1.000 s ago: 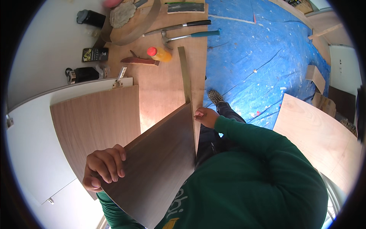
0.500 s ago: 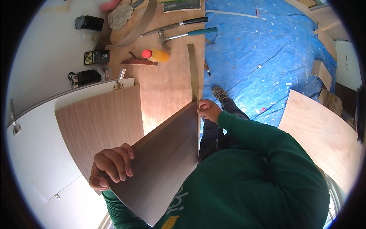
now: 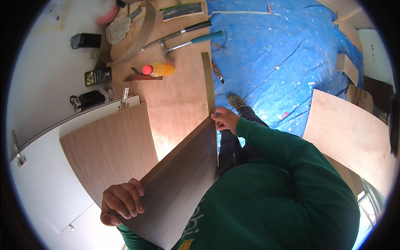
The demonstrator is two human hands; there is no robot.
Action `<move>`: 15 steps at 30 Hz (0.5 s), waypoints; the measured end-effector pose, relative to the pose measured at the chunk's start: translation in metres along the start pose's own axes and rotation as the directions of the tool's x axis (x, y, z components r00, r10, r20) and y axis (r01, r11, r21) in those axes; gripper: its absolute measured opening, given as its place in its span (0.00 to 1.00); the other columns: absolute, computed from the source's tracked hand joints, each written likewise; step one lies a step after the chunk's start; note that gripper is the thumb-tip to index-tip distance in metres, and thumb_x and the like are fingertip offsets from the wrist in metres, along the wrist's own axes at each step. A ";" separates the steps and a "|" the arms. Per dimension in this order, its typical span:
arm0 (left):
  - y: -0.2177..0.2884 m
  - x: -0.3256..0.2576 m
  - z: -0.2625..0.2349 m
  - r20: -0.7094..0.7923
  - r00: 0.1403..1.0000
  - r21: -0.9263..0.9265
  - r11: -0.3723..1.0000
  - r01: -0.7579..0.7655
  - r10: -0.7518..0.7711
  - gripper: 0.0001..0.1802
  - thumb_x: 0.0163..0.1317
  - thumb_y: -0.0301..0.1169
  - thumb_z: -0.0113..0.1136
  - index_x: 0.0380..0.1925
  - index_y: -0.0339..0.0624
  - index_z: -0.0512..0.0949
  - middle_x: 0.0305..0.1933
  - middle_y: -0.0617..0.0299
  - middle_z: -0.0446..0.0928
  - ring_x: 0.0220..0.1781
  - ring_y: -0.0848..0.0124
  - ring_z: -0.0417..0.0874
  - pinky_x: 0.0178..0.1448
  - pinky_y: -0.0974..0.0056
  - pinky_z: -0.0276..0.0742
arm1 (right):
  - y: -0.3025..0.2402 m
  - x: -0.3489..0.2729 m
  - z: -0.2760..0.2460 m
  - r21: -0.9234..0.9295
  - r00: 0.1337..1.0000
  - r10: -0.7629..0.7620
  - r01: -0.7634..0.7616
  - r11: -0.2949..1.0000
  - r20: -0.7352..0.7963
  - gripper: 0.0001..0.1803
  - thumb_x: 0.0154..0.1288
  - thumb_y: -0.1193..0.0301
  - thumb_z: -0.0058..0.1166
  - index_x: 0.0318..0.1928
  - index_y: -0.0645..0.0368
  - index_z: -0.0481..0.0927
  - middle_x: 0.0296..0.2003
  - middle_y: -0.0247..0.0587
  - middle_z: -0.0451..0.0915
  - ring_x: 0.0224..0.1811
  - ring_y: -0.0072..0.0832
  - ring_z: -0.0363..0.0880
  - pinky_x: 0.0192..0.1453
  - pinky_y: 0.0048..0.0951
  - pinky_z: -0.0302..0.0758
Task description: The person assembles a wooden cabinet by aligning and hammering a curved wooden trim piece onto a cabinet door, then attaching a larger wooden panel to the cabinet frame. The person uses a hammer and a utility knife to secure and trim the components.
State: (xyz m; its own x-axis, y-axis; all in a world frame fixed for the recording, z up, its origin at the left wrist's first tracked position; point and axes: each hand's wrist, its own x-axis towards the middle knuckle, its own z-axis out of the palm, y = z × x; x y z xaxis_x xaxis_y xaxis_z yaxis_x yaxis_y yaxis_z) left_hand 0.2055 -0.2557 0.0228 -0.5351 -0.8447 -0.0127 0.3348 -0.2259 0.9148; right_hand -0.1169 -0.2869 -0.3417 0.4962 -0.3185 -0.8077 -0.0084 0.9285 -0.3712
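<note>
A dark grey-brown wood-grain board (image 3: 183,171) stands tilted between my body and the bench. My left hand (image 3: 123,202) is closed over its near left corner, with the fingers on the grained face. At the far right corner, my right hand (image 3: 226,119) pinches a thin edging strip (image 3: 208,79) against the board. The free end of this strip reaches away past the corner, along the bench's right side. Part of the right fingertips' contact is hidden by the fingers themselves.
On the wooden bench (image 3: 179,96) lie a claw hammer (image 3: 191,43), a long black-handled tool (image 3: 179,34), an orange drink bottle (image 3: 160,69) and a red-brown sheath (image 3: 141,78). A wood-grain panel (image 3: 108,146) lies left. Blue sheeting (image 3: 266,58) covers the floor; a plywood sheet (image 3: 346,137) is right.
My view has shifted slightly, so the bench items appear further left. The board's left end and my left hand sit a little lower; both hands keep their hold.
</note>
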 end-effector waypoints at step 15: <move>0.007 0.003 0.014 -0.302 0.943 0.038 0.987 0.156 -0.137 0.17 0.57 0.44 0.61 0.16 0.47 0.84 0.21 0.61 0.83 0.41 0.66 0.83 0.67 0.57 0.66 | 0.008 0.012 0.008 -0.053 0.988 -0.129 0.124 0.991 -0.091 0.22 0.74 0.57 0.63 0.54 0.63 0.78 0.31 0.36 0.76 0.30 0.23 0.78 0.34 0.32 0.80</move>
State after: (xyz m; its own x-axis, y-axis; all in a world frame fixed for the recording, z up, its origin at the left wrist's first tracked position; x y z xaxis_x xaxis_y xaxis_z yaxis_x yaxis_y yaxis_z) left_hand 0.1955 -0.2535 0.0350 -0.3163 -0.9124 -0.2597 0.2177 -0.3363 0.9163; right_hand -0.1041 -0.2818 -0.3504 0.4123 -0.4513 -0.7914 0.0070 0.8703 -0.4925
